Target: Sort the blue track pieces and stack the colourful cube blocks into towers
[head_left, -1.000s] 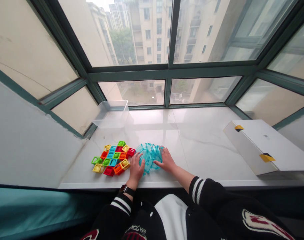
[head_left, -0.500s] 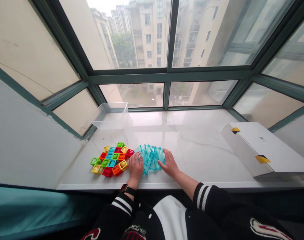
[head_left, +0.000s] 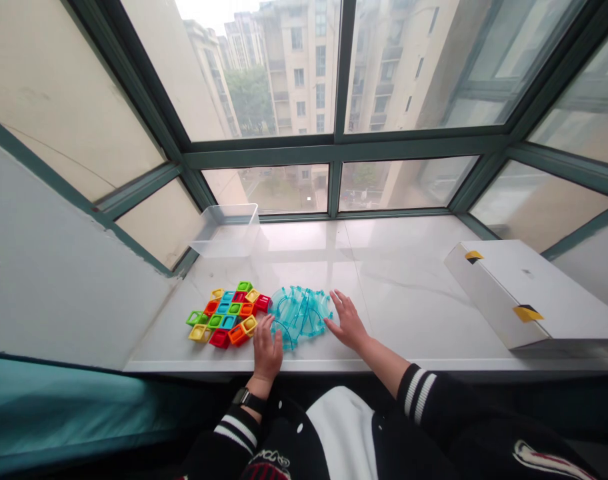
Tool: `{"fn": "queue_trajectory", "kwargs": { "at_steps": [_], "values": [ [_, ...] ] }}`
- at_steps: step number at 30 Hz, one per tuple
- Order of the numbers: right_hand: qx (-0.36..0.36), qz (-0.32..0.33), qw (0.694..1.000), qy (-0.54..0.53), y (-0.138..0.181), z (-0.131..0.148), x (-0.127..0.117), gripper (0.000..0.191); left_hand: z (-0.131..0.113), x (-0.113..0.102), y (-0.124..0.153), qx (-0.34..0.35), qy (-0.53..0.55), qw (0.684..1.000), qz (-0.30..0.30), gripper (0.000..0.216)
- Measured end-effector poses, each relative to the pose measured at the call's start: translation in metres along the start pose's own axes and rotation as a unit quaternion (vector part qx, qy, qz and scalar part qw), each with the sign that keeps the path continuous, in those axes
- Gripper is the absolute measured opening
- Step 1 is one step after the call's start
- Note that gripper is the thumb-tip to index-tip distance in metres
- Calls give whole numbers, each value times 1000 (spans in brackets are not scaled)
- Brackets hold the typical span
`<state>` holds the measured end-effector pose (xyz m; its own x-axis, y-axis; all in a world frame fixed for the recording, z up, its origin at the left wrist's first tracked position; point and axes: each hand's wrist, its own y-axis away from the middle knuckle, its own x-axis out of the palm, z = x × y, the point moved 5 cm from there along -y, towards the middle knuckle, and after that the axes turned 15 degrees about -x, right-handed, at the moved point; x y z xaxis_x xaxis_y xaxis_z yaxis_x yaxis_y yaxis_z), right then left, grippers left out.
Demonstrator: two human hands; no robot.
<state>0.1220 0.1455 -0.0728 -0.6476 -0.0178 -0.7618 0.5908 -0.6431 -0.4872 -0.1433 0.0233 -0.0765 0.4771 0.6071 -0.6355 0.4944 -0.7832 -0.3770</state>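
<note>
Clear blue plastic track pieces (head_left: 304, 310) lie in a heap on the white sill, between my two hands. My left hand (head_left: 267, 350) is at the heap's near left edge, fingers apart, holding nothing. On the heap's right side, my right hand (head_left: 348, 321) has its fingers spread and is empty; whether a fingertip touches the pieces I cannot tell. Left of the heap, several coloured plastic blocks (head_left: 229, 313) in red, yellow, green, blue and orange lie close together, with a red block (head_left: 263, 303) nearest the blue pieces.
A clear plastic bin (head_left: 227, 233) stands at the back left by the window. On the right lies a white box (head_left: 529, 287) with yellow and black tabs. The marble-look sill (head_left: 404, 287) ends at a front edge before my body. A teal curtain (head_left: 49, 413) hangs at lower left.
Both hands have drawn away from the blue pieces, the left toward me and the right outward. The view has shifted slightly.
</note>
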Motion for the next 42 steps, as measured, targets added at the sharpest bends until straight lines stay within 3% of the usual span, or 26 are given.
{"fn": "queue_trajectory", "kwargs": {
  "at_steps": [3,7,10,13,19,24,34,42],
  "values": [
    [19,-22,1000,-6,28,-19,-27,74,4,-2,4,-8,-7,1000,1,39],
    [56,-43,997,14,91,-40,-59,55,8,-2,4,-28,-23,999,-21,37],
    [72,-49,995,40,137,-46,-74,43,13,-2,3,-43,-22,998,-31,30],
    [85,-62,992,70,161,-48,-79,36,20,0,1,-50,-24,998,-27,27],
    [121,-101,983,89,155,-51,-75,30,36,-5,-7,-163,-1,986,-22,37],
    [117,-93,984,98,152,-49,-75,30,41,-10,-8,-251,12,968,-5,39],
    [115,-73,985,103,152,-46,-76,34,27,-10,-9,-268,2,962,42,50],
    [113,-65,987,97,154,-47,-73,35,24,-15,-11,-231,20,973,-21,31]
  ]
}}
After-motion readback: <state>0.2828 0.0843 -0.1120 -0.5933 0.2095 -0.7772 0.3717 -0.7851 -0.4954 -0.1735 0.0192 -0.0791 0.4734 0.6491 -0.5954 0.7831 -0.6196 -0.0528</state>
